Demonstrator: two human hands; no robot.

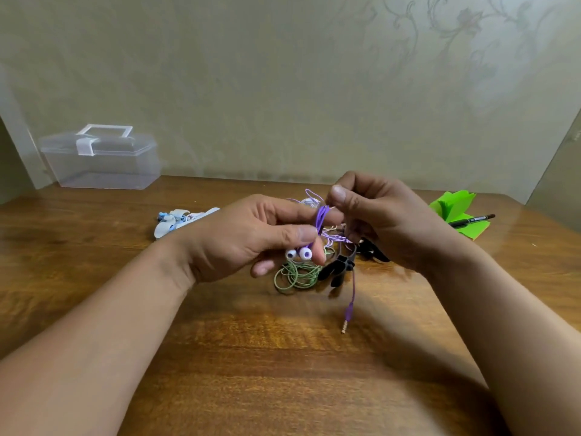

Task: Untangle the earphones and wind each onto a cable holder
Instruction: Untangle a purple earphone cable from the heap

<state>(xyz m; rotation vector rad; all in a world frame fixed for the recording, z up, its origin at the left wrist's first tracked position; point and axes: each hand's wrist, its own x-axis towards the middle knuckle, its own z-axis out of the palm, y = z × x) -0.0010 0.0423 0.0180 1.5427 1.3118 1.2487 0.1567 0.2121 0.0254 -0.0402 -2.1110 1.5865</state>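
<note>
Purple earphones (pixel 321 220) are held above the table's middle. My left hand (pixel 251 234) grips them, with the cable looped around its fingers and the two white-and-purple earbuds (pixel 298 253) sticking out below the thumb. My right hand (pixel 383 215) pinches the purple cable just right of the loops. The cable's tail hangs down to its jack (pixel 345 324) on the wood. Under the hands lie a coiled green cable (pixel 295 276), black cable holders (pixel 336 270) and pale tangled cables, partly hidden. A blue-and-white earphone bundle (pixel 176 221) lies left of my left hand.
A clear plastic box (pixel 103 158) with a handle stands at the back left against the wall. Green paper (pixel 456 206) with a black pen (pixel 471 220) on it lies at the back right. The wooden table (pixel 251 357) stretches toward me.
</note>
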